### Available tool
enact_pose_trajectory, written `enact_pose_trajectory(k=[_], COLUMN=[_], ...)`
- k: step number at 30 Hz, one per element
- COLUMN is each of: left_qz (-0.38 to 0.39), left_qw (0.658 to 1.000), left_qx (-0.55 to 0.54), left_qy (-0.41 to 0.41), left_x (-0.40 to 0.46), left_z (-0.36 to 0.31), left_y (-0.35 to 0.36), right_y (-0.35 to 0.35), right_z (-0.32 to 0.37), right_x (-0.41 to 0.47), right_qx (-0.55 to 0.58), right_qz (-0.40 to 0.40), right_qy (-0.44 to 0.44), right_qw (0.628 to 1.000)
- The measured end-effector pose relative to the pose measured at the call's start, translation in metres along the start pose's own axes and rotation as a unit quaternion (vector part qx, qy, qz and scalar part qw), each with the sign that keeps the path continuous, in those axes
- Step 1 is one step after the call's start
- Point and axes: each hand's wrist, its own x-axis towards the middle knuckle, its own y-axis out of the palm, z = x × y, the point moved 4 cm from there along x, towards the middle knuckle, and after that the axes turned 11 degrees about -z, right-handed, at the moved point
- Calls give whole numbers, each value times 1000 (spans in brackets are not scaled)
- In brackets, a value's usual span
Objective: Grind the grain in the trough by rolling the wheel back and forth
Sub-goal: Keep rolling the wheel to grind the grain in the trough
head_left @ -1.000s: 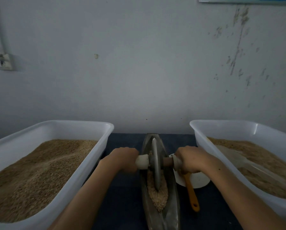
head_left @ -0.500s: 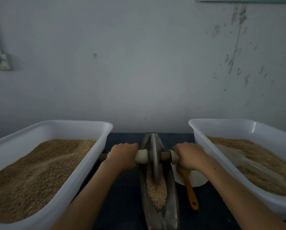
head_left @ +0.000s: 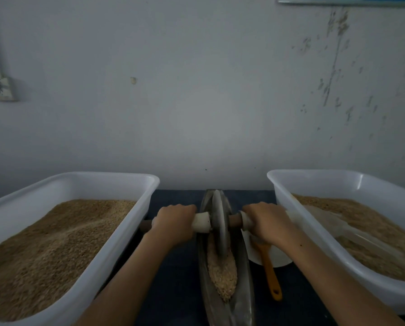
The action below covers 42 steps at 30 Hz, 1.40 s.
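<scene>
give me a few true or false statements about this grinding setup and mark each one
1. Both hands grip the axle, the left hand on one side of the wheel and the right hand on the other. True.
2. The wheel lies flat on the table beside the trough. False: it stands on edge in the trough, in the grain.
3. The two white tubs hold brown grain. True.
4. The orange-handled tool lies left of the trough. False: it lies to its right, its head on a white dish.
</scene>
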Motion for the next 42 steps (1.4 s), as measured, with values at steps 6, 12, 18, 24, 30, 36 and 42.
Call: enact_pose_trajectory(k=[6, 12, 18, 24, 30, 36, 42], left_qz=[-77, 36, 196, 145, -40, -3, 159], left_qw=[997, 999, 978, 988, 999, 1000, 985], left_qx=[22, -8, -75, -50, -3, -17, -63], left_qy=[3, 24, 18, 11, -14, -6, 4], left_x=[1, 0, -4, -1, 0, -1, -4], left_z=[-4, 2, 4, 3, -1, 2, 0], left_y=[-3, 1, 4, 2, -1, 0, -4], right_y=[3, -5, -9, -5, -3, -5, -9], right_z=[-2, 1, 1, -1, 0, 3, -1], right_x=[-2, -4, -12, -6, -1, -1, -6], right_qx=[24, -5, 21, 30, 5, -21, 9], right_qz=[-33, 75, 190, 163, 12, 2, 150], right_qy=[12, -17, -13, -8, 6, 1, -18], right_qw=[999, 997, 982, 986, 1000, 1000, 988])
